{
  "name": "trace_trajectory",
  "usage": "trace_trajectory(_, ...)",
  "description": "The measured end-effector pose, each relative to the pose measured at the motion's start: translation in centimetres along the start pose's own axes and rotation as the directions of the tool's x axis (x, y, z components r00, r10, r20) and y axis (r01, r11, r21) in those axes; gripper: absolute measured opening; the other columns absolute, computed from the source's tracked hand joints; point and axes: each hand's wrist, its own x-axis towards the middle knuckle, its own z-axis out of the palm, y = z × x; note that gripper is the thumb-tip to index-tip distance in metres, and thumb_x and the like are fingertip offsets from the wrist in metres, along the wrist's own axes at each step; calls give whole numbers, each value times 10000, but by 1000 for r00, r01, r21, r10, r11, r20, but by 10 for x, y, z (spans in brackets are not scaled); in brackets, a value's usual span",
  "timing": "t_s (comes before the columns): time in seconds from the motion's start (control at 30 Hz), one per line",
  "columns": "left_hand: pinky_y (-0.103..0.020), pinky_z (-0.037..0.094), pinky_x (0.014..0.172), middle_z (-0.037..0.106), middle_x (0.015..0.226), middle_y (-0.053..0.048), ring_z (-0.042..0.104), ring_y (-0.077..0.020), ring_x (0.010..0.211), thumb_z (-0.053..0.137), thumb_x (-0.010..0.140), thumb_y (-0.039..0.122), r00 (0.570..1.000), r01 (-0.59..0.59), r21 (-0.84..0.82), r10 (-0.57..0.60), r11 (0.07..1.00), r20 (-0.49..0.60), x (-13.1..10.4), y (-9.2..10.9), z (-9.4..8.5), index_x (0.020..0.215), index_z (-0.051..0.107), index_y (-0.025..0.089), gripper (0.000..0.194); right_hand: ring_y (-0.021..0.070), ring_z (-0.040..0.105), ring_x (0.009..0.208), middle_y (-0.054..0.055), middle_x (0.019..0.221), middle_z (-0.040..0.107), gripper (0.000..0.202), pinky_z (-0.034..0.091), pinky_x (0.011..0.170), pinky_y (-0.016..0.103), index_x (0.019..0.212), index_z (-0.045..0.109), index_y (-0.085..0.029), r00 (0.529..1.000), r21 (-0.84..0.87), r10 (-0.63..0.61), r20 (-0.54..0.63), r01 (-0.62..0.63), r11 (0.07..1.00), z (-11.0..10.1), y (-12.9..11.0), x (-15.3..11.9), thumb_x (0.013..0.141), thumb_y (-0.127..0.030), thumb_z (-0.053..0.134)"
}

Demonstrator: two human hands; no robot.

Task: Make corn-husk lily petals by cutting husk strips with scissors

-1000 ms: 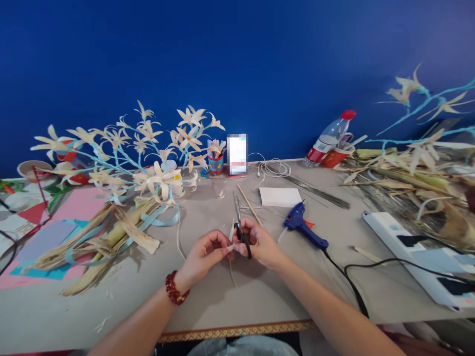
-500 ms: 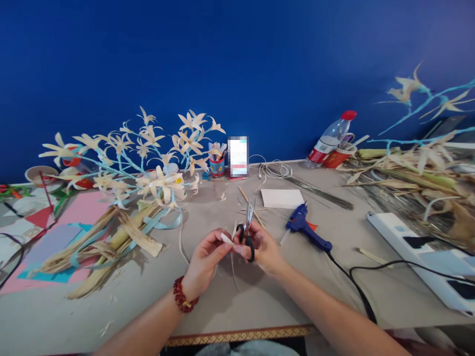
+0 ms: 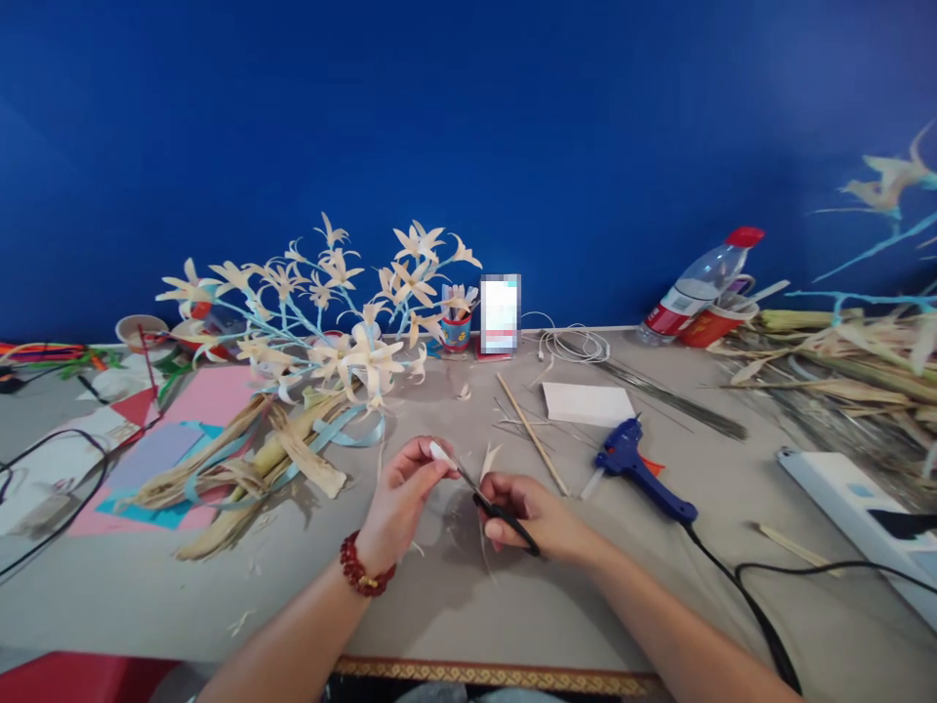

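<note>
My left hand (image 3: 406,493), with a red bead bracelet at the wrist, pinches a small white piece (image 3: 440,455) between thumb and fingertips. My right hand (image 3: 531,516) grips black-handled scissors (image 3: 505,515), whose blades point up and left and reach the white piece. Pale thin strips (image 3: 489,459) stand up beside my right fingers, and a thin strand hangs below them. Whether the blades are fully closed is hard to tell.
Pale flowers on blue stems (image 3: 373,361) and dried husks (image 3: 307,454) lie left. A phone (image 3: 500,314) stands behind. To the right are a white box (image 3: 588,403), a blue glue gun (image 3: 644,474), a bottle (image 3: 692,288) and a power strip (image 3: 864,527).
The scissors have swung from pointing upward to pointing left, with the blades now at the white piece. My right hand has moved slightly right and down. The whole view has shifted.
</note>
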Motion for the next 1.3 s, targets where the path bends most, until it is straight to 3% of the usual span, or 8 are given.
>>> trace_trajectory(0.3, -257, 447, 747, 594, 825, -15, 558, -117, 730, 653, 778, 173, 999, 11, -1, -11, 1000, -38, 0, 0, 1, 750, 615, 159, 49, 77, 449, 501, -50, 615, 498, 551, 300, 465, 193, 728, 420, -187, 998, -12, 37, -55, -37, 999, 2, 2, 0, 598, -606, 755)
trace_trajectory(1.3, -263, 436, 746, 599, 812, -9, 546, -118, 732, 667, 760, 189, 999, 7, 2, -7, 1000, -49, 0, 0, 0, 730, 599, 165, 78, 58, 441, 391, -82, 501, 477, 559, 267, 389, 172, 670, 410, -190, 994, -5, 83, -69, -84, 996, 0, 4, 1, 569, -609, 767)
